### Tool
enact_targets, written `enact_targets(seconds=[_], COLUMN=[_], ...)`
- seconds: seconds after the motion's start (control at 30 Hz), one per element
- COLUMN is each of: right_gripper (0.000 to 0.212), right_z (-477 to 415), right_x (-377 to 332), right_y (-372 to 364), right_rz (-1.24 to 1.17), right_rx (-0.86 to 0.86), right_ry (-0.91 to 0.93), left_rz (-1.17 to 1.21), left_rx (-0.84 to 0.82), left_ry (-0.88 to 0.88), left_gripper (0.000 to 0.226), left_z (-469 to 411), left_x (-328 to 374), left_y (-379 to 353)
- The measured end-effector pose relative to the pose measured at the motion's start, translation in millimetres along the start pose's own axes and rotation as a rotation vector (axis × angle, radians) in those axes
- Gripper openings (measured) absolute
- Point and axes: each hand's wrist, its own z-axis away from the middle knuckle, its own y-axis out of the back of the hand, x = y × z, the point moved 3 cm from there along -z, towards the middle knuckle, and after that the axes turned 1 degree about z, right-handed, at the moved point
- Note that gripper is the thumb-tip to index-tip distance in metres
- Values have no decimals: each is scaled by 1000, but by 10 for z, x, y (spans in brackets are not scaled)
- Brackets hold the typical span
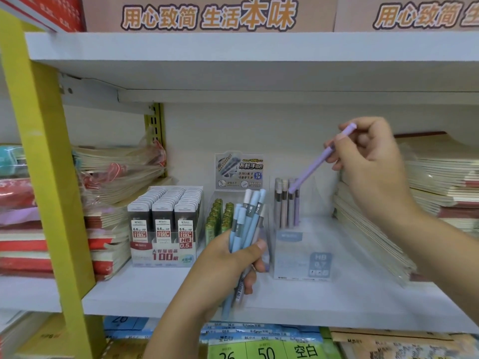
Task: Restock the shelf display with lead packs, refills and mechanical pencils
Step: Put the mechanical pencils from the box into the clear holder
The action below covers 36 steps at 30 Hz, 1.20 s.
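- We face a white shelf [155,294] in a shop. A second white board runs overhead, and above it a banner [207,14] of large Chinese characters is cut off at twelve o'clock.
- A yellow post [44,177] runs down the view at nine o'clock.
- Our left hand [223,270], at six o'clock, grips a bunch of blue pencils [248,221] upright, fingers curled round them. The hand hides much of their lower halves, and we cannot count them.
- Our right hand [370,161], at two o'clock, pinches a purple pencil [315,165] near its top end. The pencil is tilted, and its lower tip reaches the tops of the standing pencils [285,203] in the clear box [303,255]. We cannot tell whether it touches them.
- The clear box stands on the shelf at three o'clock of the left hand. Its label reads HB 0.7; the rest is blurred.
- At nine o'clock of the left hand sits a box of lead packs [163,224] marked 0.5, HB and 100.
- Between that box and the clear box, green refills [220,216] are partly hidden behind the blue pencils, under a printed card [239,169].
- Stacked notebooks [111,177] lie at both ends of the shelf, and our forearm covers part of the right stack.
- Below, at six o'clock, packs [264,345] marked 26 and 50 are cut off by the frame edge.
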Motion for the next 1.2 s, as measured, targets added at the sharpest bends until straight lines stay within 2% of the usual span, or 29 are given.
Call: enact_targets(seconds=[0.13,0.23,0.37,0.53,0.63,0.73,0.8,0.9,0.97,1.03,1.13,1.2], right_gripper=[12,8,5,23,26,20,14,18,19,18,17,16], right_z=[-25,13,22,9,9,8,-3,35,105,231,427,502], right_x=[370,596,715,712,747,787,801,760,595,395,245,238], right_y=[-77,-124,-153,-145,-147,-152,-160,-187,-190,-211,-311,-381], right_rz=[379,537,556,496,524,654,778,858,818,656,261,89], right_rx=[-282,-379,-361,-362,-371,-354,-357,-379,-320,-332,-470,-510], right_ry=[-28,1,17,14,12,54,53,12,126,183,-75,-226], left_rz=[58,65,80,123,133,146,188,248,259,251,214,189], left_rx=[17,59,118,130,129,111,87,42,5,-18,-33,-52], left_ry=[-6,-34,-45,-32,-25,-18,-11,-12,-20,-29,-35,-33], left_gripper=[16,17,26,22,20,22,32,43,40,36,32,31], left_z=[-23,-46,-71,-86,-95,-93,-75,-50,-34,-20,-1,16], left_x=[-19,-25,-49,-38,-50,-44,-33,-11,11,34,54,60], left_y=[-50,-103,-144,-157,-158,-169,-175,-182,-193,-209,-235,-263])
